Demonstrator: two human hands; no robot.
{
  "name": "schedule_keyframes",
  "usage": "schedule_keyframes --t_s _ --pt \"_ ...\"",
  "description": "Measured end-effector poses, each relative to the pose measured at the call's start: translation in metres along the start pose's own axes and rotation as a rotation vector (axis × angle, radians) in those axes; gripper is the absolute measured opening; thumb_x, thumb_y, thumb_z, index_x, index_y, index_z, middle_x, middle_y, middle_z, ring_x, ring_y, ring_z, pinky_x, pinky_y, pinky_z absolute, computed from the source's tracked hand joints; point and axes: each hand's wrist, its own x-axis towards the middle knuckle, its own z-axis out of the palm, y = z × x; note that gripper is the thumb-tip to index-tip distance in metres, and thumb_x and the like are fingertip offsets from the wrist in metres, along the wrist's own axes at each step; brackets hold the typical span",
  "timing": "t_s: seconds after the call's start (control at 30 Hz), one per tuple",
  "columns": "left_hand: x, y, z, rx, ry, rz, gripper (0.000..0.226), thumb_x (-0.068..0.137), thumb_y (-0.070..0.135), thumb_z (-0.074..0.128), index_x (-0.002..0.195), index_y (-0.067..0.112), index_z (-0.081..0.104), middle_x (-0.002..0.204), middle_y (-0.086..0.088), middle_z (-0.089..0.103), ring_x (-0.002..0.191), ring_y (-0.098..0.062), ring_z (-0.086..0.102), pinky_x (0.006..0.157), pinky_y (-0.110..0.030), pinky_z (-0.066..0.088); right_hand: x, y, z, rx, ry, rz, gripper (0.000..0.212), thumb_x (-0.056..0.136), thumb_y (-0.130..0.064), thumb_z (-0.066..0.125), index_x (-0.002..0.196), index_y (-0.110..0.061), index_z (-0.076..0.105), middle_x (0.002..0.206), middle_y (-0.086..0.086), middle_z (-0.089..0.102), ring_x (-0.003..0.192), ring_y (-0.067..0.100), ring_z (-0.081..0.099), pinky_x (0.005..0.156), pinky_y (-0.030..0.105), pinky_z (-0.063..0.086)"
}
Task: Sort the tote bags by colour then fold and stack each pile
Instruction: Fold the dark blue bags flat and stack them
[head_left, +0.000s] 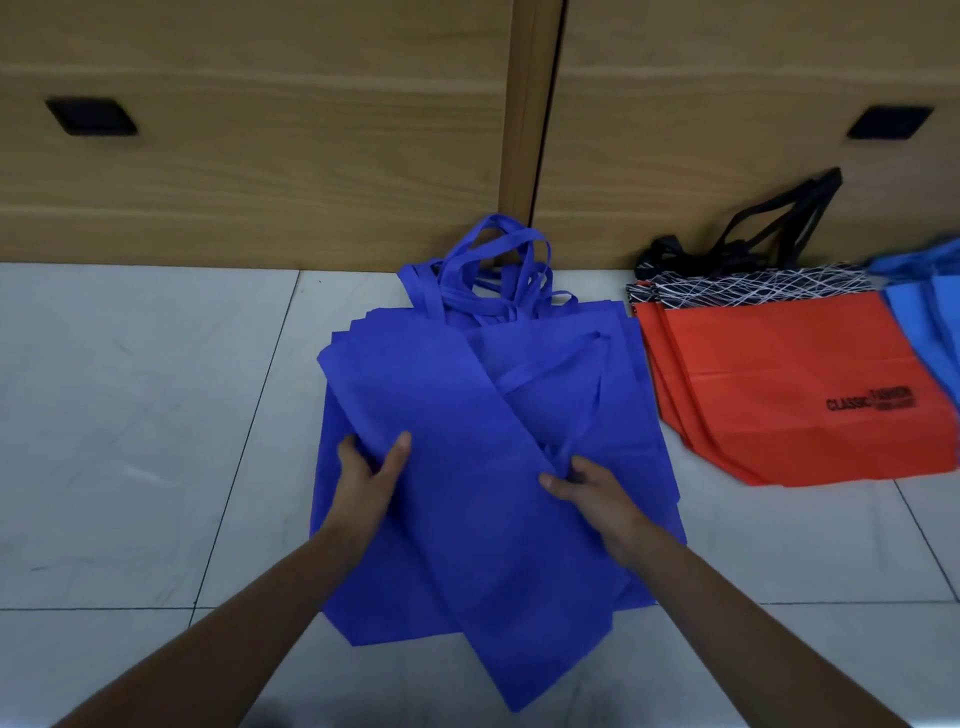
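Royal-blue fabric fills the centre: a folded blue tote (467, 499) lies slantwise over the blue pile (631, 415) on the tiled floor (130, 415). The left hand (369, 486) pinches its 9 o'clock edge, thumb on top and fingers underneath. The right hand (592, 493) pinches the 3 o'clock edge. Red totes (779, 384) lie at 3 o'clock of the pile, with light-blue totes (930, 332) beyond and a wooden cabinet (260, 166) at 12.

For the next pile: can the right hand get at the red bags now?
Likely yes, once freed: the right hand grips the folded blue bag; nothing blocks the way to the red bags.
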Motion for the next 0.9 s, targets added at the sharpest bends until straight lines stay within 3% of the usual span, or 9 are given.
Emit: schedule_keyframes --t_s 0.13,0.23,0.37,0.53,0.63,0.7,0.77,0.83,0.9 --pt "-0.004 -0.011 0.003 -0.032 0.003 0.039 0.062 0.084 0.017 0.067 0.136 0.021 0.034 0.126 0.01 0.045 0.114 -0.015 0.046 0.093 -0.035 0.043 -0.005 0.002 0.012 0.309 -0.097 0.045 0.03 0.086 -0.001 0.059 0.116 -0.005 0.061 0.117 0.012 0.066 0.105 0.029 0.064 0.087 0.04 0.053" --pt "-0.002 -0.012 -0.011 -0.053 -0.004 0.03 0.063 0.082 0.014 0.07 0.135 0.023 0.038 0.127 0.009 0.049 0.111 -0.016 0.049 0.092 -0.037 0.045 -0.003 -0.006 0.014 0.599 -0.159 0.004 0.036 0.083 0.002 0.055 0.118 -0.007 0.058 0.126 0.008 0.061 0.11 0.024 0.06 0.091 0.037 0.048" --pt "0.003 0.002 -0.033 -0.061 -0.048 0.084 0.06 0.082 0.01 0.069 0.134 0.022 0.043 0.127 0.005 0.055 0.112 -0.019 0.054 0.091 -0.038 0.048 -0.01 -0.028 0.007 0.933 -0.107 -0.171 0.041 0.078 0.001 0.053 0.115 -0.016 0.056 0.114 0.0 0.067 0.103 0.017 0.063 0.1 0.037 0.046" --pt "0.014 0.025 -0.048 -0.088 -0.088 0.138 0.056 0.083 0.007 0.068 0.13 0.024 0.044 0.124 0.006 0.056 0.109 -0.017 0.056 0.087 -0.035 0.049 -0.021 -0.052 -0.025 0.959 -0.022 -0.347 0.025 0.082 -0.001 0.052 0.1 -0.017 0.06 0.087 -0.002 0.066 0.085 0.01 0.062 0.074 0.022 0.053" --pt "0.023 0.023 -0.046 0.024 -0.063 0.144 0.057 0.085 0.009 0.066 0.133 0.019 0.039 0.128 0.002 0.051 0.114 -0.022 0.052 0.09 -0.037 0.047 -0.009 -0.043 -0.031 0.664 0.259 -0.2 0.044 0.088 0.001 0.055 0.127 -0.019 0.048 0.11 0.003 0.063 0.097 0.015 0.059 0.083 0.029 0.045" --pt "0.028 0.018 -0.04 0.187 -0.015 0.103 0.067 0.084 0.014 0.068 0.138 0.013 0.03 0.136 -0.006 0.044 0.12 -0.029 0.047 0.095 -0.042 0.045 -0.003 -0.032 -0.026 0.304 0.483 -0.136 0.057 0.086 -0.004 0.063 0.137 -0.017 0.039 0.132 0.007 0.047 0.112 0.021 0.052 0.091 0.035 0.042" --pt "0.026 0.01 -0.037 0.411 0.107 0.122 0.086 0.08 0.022 0.073 0.144 0.006 0.018 0.143 -0.016 0.031 0.126 -0.034 0.038 0.103 -0.045 0.038 -0.003 -0.022 -0.017 -0.218 0.619 -0.353 0.061 0.085 -0.011 0.064 0.14 -0.013 0.036 0.143 0.01 0.035 0.124 0.025 0.043 0.101 0.035 0.038" --pt "0.017 -0.002 -0.039 0.744 0.211 0.373 0.08 0.084 0.028 0.067 0.145 0.004 0.021 0.145 -0.021 0.028 0.129 -0.037 0.034 0.105 -0.048 0.033 -0.006 -0.013 -0.005 -0.881 0.54 -0.767 0.053 0.089 -0.019 0.052 0.14 -0.013 0.038 0.148 0.01 0.033 0.132 0.025 0.035 0.106 0.037 0.031" --pt "0.009 -0.019 -0.043 1.046 0.112 0.697 0.057 0.093 0.039 0.046 0.141 0.011 0.033 0.145 -0.017 0.035 0.129 -0.034 0.036 0.105 -0.047 0.03 -0.007 -0.004 0.009 -1.382 0.184 -1.02 0.056 0.086 -0.021 0.04 0.142 -0.021 0.036 0.152 0.004 0.029 0.135 0.023 0.032 0.11 0.041 0.026"
